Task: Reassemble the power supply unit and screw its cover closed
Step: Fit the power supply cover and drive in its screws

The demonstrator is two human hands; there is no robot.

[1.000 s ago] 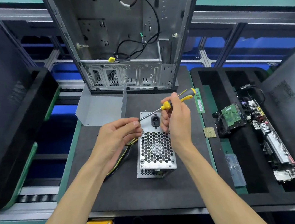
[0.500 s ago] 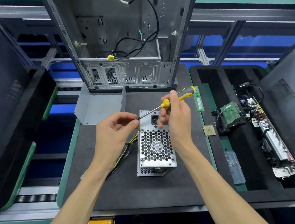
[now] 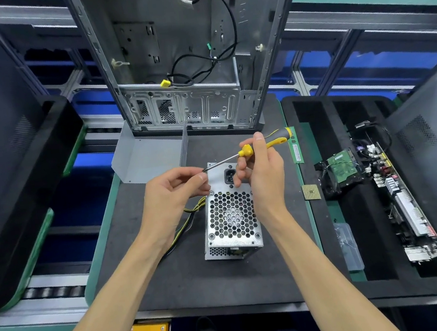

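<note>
Above the power supply unit (image 3: pixel 231 216): rigid, weighty, sharp-edged; right hand (image 3: pixel 263 170) gripping screwdriver (image 3: pixel 259 148), left hand (image 3: pixel 173 195) pinching its tip.

I see the silver metal power supply unit with a honeycomb grille (image 3: pixel 232 218) lying on the dark tabletop (image 3: pixel 193 284), its yellow and black cables (image 3: pixel 188 218) trailing out on its left side. My right hand (image 3: pixel 264 176) grips the yellow and grey handled screwdriver (image 3: pixel 261 146) above the unit's far end. The shaft slants down to the left, and its tip meets the pinched fingertips of my left hand (image 3: pixel 173 195). Whether a screw sits there, I cannot tell. An open grey metal computer case (image 3: pixel 187 59) stands behind the unit.
</note>
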